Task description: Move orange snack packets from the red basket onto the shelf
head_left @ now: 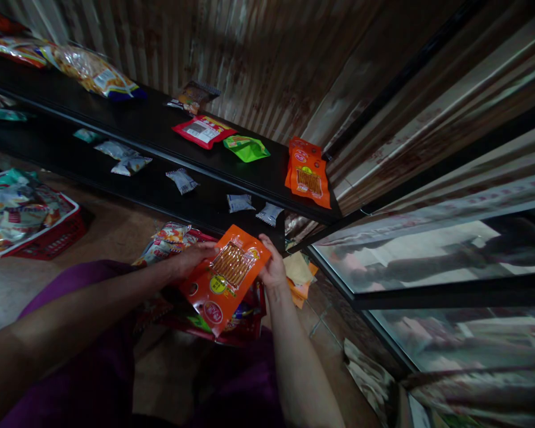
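Observation:
Between my two hands is an orange snack packet [232, 267] with a clear window showing brown sticks. It is tilted, its printed front turned up toward me. My left hand [196, 257] grips its left edge, and my right hand [273, 266] is closed on the right edge with the fingers partly behind it. Beneath the packet stands a red basket [261, 303] holding several snack bags, partly covered by the packet and my arms. At the right end of the upper shelf lie similar orange packets [310, 175], overlapping.
On the black upper shelf [156, 134] lie a red packet [204, 131], a green packet [247, 148] and larger bags [93, 71]. Several small wrapped snacks [181, 180] sit on the lower shelf. Another red basket [62, 235] of bags stands left. A glass-panelled frame [401, 291] rises right.

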Available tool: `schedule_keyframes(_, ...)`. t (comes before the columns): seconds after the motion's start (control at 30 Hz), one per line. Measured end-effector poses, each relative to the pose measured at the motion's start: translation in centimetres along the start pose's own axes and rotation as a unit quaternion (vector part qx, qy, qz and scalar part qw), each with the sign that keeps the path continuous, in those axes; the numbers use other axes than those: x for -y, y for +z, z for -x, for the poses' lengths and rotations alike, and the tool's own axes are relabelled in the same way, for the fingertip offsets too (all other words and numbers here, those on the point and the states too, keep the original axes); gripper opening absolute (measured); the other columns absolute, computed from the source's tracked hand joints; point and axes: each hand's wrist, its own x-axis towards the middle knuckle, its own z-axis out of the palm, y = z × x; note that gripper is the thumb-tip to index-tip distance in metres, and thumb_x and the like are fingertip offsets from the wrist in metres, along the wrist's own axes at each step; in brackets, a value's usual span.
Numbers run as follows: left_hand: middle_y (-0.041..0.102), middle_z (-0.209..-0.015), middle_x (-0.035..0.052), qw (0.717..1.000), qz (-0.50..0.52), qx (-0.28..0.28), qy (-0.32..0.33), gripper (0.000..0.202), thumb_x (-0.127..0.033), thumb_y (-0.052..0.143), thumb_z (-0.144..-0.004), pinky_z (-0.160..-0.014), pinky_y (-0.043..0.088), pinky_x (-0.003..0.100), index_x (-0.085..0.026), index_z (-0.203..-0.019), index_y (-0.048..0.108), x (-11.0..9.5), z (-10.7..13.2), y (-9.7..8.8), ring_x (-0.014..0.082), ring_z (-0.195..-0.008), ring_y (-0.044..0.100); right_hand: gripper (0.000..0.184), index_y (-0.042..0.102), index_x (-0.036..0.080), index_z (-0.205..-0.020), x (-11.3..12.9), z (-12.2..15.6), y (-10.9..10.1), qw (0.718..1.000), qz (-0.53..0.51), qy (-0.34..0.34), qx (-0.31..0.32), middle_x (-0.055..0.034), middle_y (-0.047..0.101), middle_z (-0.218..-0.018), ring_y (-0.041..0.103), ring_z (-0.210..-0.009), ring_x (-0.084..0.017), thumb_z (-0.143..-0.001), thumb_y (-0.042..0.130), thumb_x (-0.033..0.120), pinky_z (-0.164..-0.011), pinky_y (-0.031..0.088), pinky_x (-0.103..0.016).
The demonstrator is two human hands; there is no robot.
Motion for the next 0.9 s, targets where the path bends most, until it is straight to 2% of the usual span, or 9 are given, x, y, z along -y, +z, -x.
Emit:
schedule_keyframes(0.17,0.072,-0.076,0.0052,0.999,0.011,-0.043,0.017,0.02,-0.02,0.071,-0.07,-0.066,0.054,0.029,-0.014,-0.089,0.066,-0.7,-0.5,-0.1,0.0172,-0.064,0.066,0.027,0.067,0.022,-0.089,-0.5,0.0,0.5,0.999,-0.032,0.033,0.017,0.0012,0.075,-0.085,0.07,-0.076,-0.016,-0.078,0.068,0.047,-0.072,0.057,-0.03)
schedule_keyframes(0.37,0.072,-0.08,0.0051,0.998,-0.051,-0.019,0.045,0.021,-0.027,0.07,-0.071,-0.071,0.052,0.031,-0.016,-0.088,0.065,-1.3,-0.8,-0.4,0.0187,-0.071,0.066,0.036,0.068,0.022,-0.09,-0.8,0.3,0.6,0.999,0.046,0.022,0.011,0.0,0.075,-0.09,0.07,-0.082,-0.017,-0.073,0.072,0.053,-0.069,0.056,-0.027)
schedule_keyframes(0.47,0.072,-0.08,0.0048,0.992,-0.112,-0.012,0.048,0.02,-0.03,0.069,-0.071,-0.071,0.05,0.03,-0.017,-0.087,0.066,-1.6,-0.9,-0.7,0.0194,-0.072,0.066,0.034,0.069,0.021,-0.084,-0.9,0.4,0.2,0.995,0.095,0.014,-0.009,0.0,0.075,-0.084,0.069,-0.076,-0.017,-0.068,0.077,0.05,-0.068,0.055,-0.028)
schedule_keyframes(0.6,0.071,-0.077,0.0046,0.971,-0.228,-0.009,0.067,0.022,-0.036,0.064,-0.073,-0.069,0.049,0.03,-0.017,-0.082,0.069,-1.9,-1.5,-1.3,0.0209,-0.073,0.065,0.03,0.071,0.019,-0.078,-1.1,0.4,-0.7,0.988,0.148,0.03,-0.031,0.0015,0.074,-0.073,0.065,-0.062,-0.013,-0.056,0.087,0.033,-0.063,0.054,-0.024)
schedule_keyframes(0.67,0.071,-0.08,0.005,0.945,-0.307,-0.048,0.106,0.022,-0.035,0.062,-0.073,-0.072,0.049,0.029,-0.016,-0.083,0.071,-2.3,-1.9,-1.6,0.0217,-0.077,0.065,0.029,0.072,0.018,-0.076,-1.4,0.4,-1.1,0.985,0.159,0.047,-0.04,0.0001,0.074,-0.072,0.065,-0.061,-0.012,-0.054,0.087,0.031,-0.059,0.053,-0.023)
schedule_keyframes(0.8,0.071,-0.093,0.0065,0.871,-0.377,-0.214,0.231,0.028,-0.033,0.059,-0.076,-0.076,0.047,0.028,-0.017,-0.096,0.07,-4.0,-1.8,-1.8,0.0219,-0.087,0.064,0.025,0.071,0.019,-0.075,-1.9,0.4,-1.7,0.984,0.143,0.059,-0.088,0.001,0.073,-0.071,0.063,-0.059,-0.011,-0.055,0.085,0.025,-0.051,0.05,-0.019)
schedule_keyframes(0.87,0.071,-0.093,0.0076,0.864,-0.358,-0.231,0.267,0.028,-0.036,0.056,-0.079,-0.071,0.047,0.027,-0.016,-0.094,0.069,-4.7,-1.3,-1.6,0.0207,-0.084,0.064,0.022,0.07,0.019,-0.074,-2.3,0.3,-1.9,0.983,0.139,0.062,-0.105,0.0024,0.072,-0.07,0.062,-0.057,-0.009,-0.056,0.083,0.02,-0.048,0.049,-0.017)
schedule_keyframes(0.9,0.071,-0.09,0.0079,0.878,-0.34,-0.207,0.267,0.028,-0.037,0.055,-0.08,-0.066,0.046,0.026,-0.015,-0.09,0.068,-4.9,-1.0,-1.4,0.0197,-0.08,0.064,0.02,0.069,0.019,-0.073,-2.4,0.3,-1.9,0.983,0.133,0.061,-0.111,0.0028,0.072,-0.07,0.062,-0.057,-0.009,-0.057,0.082,0.019,-0.049,0.05,-0.017)
